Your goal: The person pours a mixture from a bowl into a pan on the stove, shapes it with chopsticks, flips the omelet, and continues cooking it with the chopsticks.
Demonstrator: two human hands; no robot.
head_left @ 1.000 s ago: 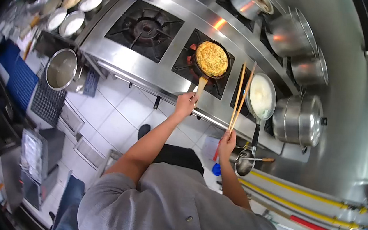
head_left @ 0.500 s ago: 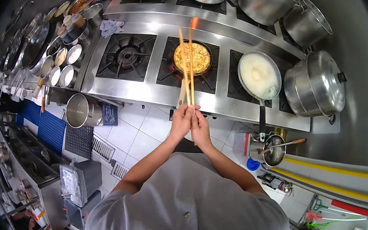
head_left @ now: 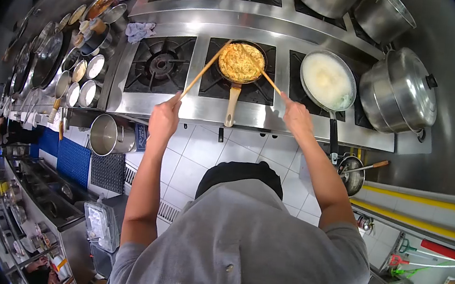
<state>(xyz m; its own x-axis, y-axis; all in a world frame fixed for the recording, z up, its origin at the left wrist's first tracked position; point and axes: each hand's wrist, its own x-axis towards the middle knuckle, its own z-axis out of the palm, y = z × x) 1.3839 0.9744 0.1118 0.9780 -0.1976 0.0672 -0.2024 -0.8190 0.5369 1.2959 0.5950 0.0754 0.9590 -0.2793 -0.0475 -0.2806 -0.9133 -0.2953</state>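
Observation:
My left hand (head_left: 164, 119) is closed round a long wooden chopstick (head_left: 206, 69) that slants up to the upper left rim of a small frying pan. Another chopstick (head_left: 268, 79) is held in my right hand (head_left: 298, 120), and its thin end reaches across the food. Inside the pan lies a round yellow omelette (head_left: 238, 68), lightly browned. The pan sits on the middle front burner, its pale handle (head_left: 232, 106) pointing toward me with neither hand on it.
Right of the omelette stands a frying pan (head_left: 321, 109) holding pale, cloudy liquid. Beyond it is a lidded steel pot (head_left: 398, 97). The left burner (head_left: 161, 66) has a bare grate. A cloth (head_left: 139, 31) lies at the stove's left edge. Several large pots line the rear burners.
My hands were together in front of the stove with both chopsticks side by side. They have moved apart, one chopstick in each, and the chopstick tips now slant inward toward the omelette.

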